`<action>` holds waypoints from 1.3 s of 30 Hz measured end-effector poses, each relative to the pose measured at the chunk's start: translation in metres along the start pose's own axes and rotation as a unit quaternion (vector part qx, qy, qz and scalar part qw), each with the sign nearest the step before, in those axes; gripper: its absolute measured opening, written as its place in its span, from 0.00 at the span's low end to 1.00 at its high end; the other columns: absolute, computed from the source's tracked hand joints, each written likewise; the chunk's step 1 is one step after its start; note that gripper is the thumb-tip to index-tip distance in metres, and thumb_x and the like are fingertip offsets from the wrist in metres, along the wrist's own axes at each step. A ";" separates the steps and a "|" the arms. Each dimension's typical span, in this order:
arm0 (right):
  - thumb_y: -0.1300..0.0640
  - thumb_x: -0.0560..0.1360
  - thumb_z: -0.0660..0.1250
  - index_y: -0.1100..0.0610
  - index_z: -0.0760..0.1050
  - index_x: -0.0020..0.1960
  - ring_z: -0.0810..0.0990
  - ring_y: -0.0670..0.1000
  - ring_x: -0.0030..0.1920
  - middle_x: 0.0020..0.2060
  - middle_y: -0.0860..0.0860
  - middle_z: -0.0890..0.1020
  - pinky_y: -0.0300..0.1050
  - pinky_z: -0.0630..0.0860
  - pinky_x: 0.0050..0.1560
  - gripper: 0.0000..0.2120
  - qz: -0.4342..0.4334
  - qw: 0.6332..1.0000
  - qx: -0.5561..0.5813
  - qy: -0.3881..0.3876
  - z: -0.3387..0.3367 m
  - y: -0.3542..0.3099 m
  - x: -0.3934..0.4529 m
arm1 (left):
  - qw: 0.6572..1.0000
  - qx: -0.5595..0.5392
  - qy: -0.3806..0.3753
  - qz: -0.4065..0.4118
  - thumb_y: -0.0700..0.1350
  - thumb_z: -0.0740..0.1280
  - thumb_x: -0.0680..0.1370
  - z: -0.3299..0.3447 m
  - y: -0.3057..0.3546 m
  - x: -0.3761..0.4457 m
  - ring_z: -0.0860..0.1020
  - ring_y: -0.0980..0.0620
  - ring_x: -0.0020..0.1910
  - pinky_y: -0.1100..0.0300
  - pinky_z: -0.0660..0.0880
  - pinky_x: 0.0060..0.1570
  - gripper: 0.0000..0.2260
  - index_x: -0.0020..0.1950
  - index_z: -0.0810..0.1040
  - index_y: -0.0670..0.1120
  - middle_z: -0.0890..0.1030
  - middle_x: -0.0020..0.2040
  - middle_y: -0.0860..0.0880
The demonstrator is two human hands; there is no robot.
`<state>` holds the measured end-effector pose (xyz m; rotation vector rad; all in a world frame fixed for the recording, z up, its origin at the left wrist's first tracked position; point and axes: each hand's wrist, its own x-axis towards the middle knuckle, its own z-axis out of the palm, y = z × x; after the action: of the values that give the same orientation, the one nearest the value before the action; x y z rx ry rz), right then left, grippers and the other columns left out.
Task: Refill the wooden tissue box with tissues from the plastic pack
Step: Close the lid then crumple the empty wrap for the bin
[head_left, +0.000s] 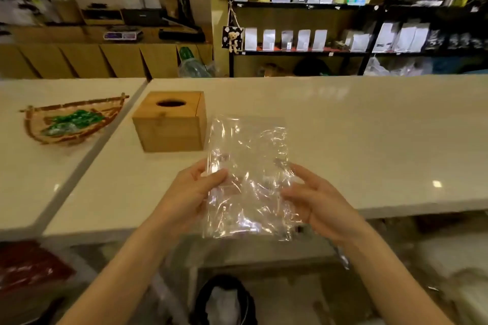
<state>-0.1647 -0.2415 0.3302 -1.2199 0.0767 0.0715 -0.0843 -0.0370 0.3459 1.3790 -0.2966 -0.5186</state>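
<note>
A long pale counter (369, 124) runs across the view, its near edge just ahead of the person. On it, toward the far left corner, sits the wooden tissue box (170, 123), lid shut, its oval top opening dark with no tissue showing. Beyond a seam, on the adjoining counter to the left, lies a woven tray (34, 126) with green wrapped items. Over the near edge, both hands hold up the plastic pack (248, 179), a clear, crinkled wrapper that looks flat and empty. The left hand (190, 192) pinches its left edge between thumb and fingers; the right hand (317, 200) grips the right edge, fingers loosely curled. No loose tissues are visible, so the refill appears either finished inside the closed box or not started; I cannot tell which.
</note>
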 end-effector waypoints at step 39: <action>0.66 0.75 0.58 0.59 0.69 0.45 0.72 0.53 0.42 0.40 0.54 0.74 0.42 0.71 0.40 0.04 0.330 0.870 -0.285 0.230 -0.131 0.705 0.085 | 0.936 0.157 0.128 -0.289 0.30 0.68 0.71 -0.181 -0.693 0.009 0.77 0.50 0.37 0.71 0.75 0.28 0.10 0.39 0.77 0.45 0.78 0.40 0.45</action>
<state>-0.1507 -0.1226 -0.3821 -1.7359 0.9526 0.4238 -0.1094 0.0402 -0.3662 1.8350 0.2653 -0.7859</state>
